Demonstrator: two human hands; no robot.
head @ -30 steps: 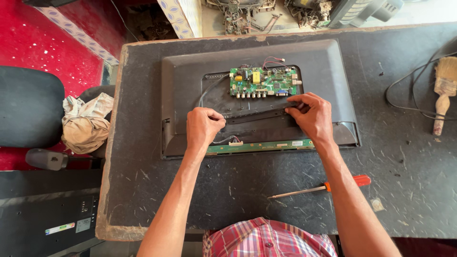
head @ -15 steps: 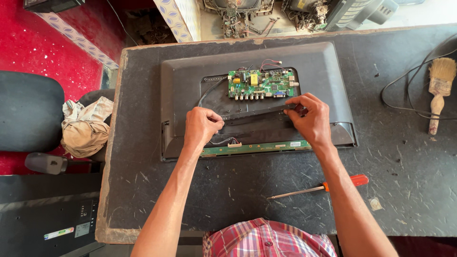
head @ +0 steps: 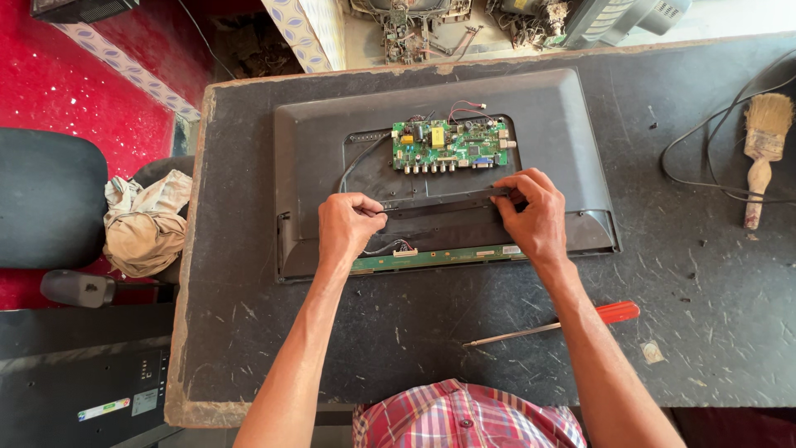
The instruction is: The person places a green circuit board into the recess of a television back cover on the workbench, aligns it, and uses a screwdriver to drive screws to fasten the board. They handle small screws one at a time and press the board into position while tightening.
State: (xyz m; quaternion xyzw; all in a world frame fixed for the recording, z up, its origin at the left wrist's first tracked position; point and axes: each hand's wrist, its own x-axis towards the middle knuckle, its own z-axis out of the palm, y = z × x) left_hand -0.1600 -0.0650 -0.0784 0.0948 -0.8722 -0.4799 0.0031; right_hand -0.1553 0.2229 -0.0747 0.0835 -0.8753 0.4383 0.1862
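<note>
A long black strip (head: 439, 203) lies across the back of a flat television (head: 564, 124), which rests face down in the middle of a scuffed dark table (head: 398, 348). The person's left hand (head: 348, 226) is curled shut on the strip's left end, fingers folded over it. The right hand (head: 533, 216) pinches the right end, thumb and fingertips closed on it. Just above the strip sits a green circuit board (head: 450, 146) with wires running off it, and below it a narrow green board (head: 431, 259) shows along the television's lower edge.

To me this looks like the stage of working that strip along the opened back, both ends gripped at once. Whatever comes next would call for an even pull from both hands, mindful of the thin wires near the left hand.

A red-handled screwdriver (head: 555, 325) lies on the table near the right forearm. A paintbrush (head: 761, 149) and a black cable (head: 705, 158) lie well off to the right. A crumpled cloth (head: 145, 220) sits on a chair at the left.
</note>
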